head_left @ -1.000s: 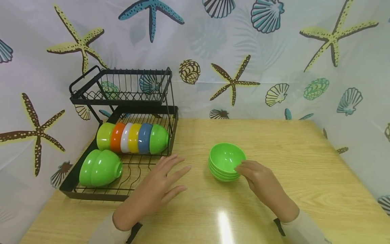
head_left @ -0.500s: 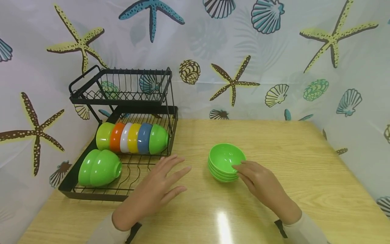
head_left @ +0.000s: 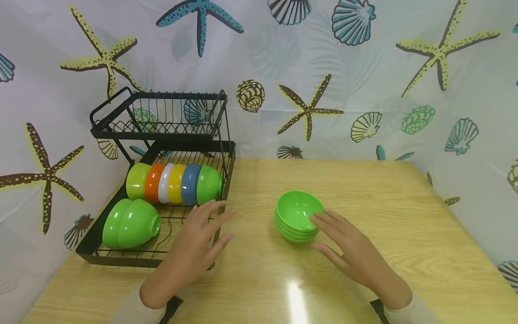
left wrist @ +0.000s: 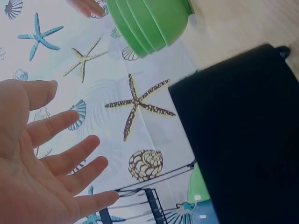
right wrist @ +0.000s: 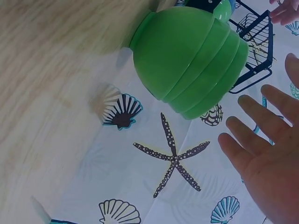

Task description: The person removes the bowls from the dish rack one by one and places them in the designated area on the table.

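A stack of several green bowls [head_left: 297,216] stands upright on the wooden table. Beside its right rim my right hand [head_left: 356,249] hovers, fingers straight and thumb apart. The right wrist view shows a gap between that hand's fingertips and the stacked bowls [right wrist: 187,56]. My left hand [head_left: 190,247] is in front of the right front corner of the black dish rack [head_left: 121,260]. Its spread fingers hold nothing, as the left wrist view of the hand [left wrist: 42,158] confirms. On the rack's lower tier, two nested green bowls [head_left: 137,224] lie on their sides at the front left.
Behind them on the lower tier lies a row of nested bowls [head_left: 176,183] in lime, orange, white, yellow, blue and green. The rack's upper basket [head_left: 155,135] overhangs the back. A patterned cloth [head_left: 259,54] encloses the table [head_left: 384,198] at the back and sides.
My left hand has shifted left and slightly up. My right hand's fingers have spread from a closer bunch near the rim, with the thumb swinging away. The bowls stay put.
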Available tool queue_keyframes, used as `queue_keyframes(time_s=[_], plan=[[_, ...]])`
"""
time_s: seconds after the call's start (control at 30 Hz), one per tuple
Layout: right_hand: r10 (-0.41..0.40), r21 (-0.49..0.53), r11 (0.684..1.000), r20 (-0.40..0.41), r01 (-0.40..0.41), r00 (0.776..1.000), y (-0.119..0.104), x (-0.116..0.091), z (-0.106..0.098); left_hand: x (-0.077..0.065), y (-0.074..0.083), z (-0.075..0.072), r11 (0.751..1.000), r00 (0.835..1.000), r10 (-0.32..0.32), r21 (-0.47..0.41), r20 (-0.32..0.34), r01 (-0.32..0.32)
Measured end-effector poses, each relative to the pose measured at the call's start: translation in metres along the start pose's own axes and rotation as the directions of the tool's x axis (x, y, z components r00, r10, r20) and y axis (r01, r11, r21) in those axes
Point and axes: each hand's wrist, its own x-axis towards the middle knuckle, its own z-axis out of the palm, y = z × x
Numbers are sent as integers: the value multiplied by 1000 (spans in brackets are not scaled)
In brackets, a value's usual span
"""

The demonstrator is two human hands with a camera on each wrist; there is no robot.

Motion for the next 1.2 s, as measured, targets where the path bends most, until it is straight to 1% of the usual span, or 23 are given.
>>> queue_keyframes(time_s=[0.03, 0.17, 0.3, 0.43, 0.47, 0.5, 0.57, 0.6, 0.67, 0.7, 0.73, 0.83, 0.9, 1.0, 1.07, 1.13, 1.2], plan=[[10, -1, 1000, 2, -10, 1000, 0, -1, -1, 0, -1, -1, 1000, 1000, -2, 2, -4, 3], [35, -4, 999, 17, -35, 999, 1, -5, -4, -2, -5, -8, 999, 999, -30, -36, -19, 29], [21, -10, 1000, -13, -21, 1000, 4, -8, -7, -4, -8, -17, 997, 997, -68, -46, -42, 66], [25, -19, 1000, -27, -25, 999, 6, -10, -11, -7, -14, -25, 990, 989, -141, -31, -41, 139], [26, -18, 999, -26, -26, 999, 6, -10, -12, -8, -16, -27, 985, 985, -173, -33, -30, 172], [27, -18, 999, -22, -27, 999, 6, -10, -12, -10, -18, -30, 977, 978, -209, -42, -10, 209], [26, -15, 1000, -16, -26, 1000, 7, -11, -13, -12, -23, -35, 958, 959, -281, -55, 39, 283], [24, -14, 1000, -16, -24, 1000, 7, -11, -13, -14, -26, -37, 947, 948, -313, -58, 61, 316], [43, -12, 999, 11, -43, 999, 7, -12, -14, -18, -32, -43, 921, 920, -376, -62, 107, 384], [50, -12, 999, 17, -49, 999, 7, -12, -15, -19, -35, -45, 913, 911, -395, -64, 120, 404], [59, -15, 998, 25, -59, 998, 7, -12, -16, -21, -39, -46, 908, 905, -407, -58, 121, 416], [85, -25, 996, 47, -84, 995, 8, -12, -18, -27, -49, -50, 891, 888, -447, -40, 111, 453], [85, -30, 996, 42, -83, 996, 9, -12, -20, -29, -55, -52, 879, 877, -473, -23, 82, 476], [93, -36, 995, 48, -91, 995, 10, -13, -21, -32, -61, -55, 853, 852, -522, 6, 36, 522], [98, -34, 995, 51, -96, 994, 11, -13, -22, -34, -65, -57, 835, 836, -549, 42, -5, 549], [108, -34, 994, 58, -107, 992, 11, -13, -23, -36, -68, -58, 821, 825, -565, 75, -27, 565], [117, -33, 993, 64, -115, 991, 11, -14, -23, -39, -71, -58, 809, 815, -578, 104, -34, 579]])
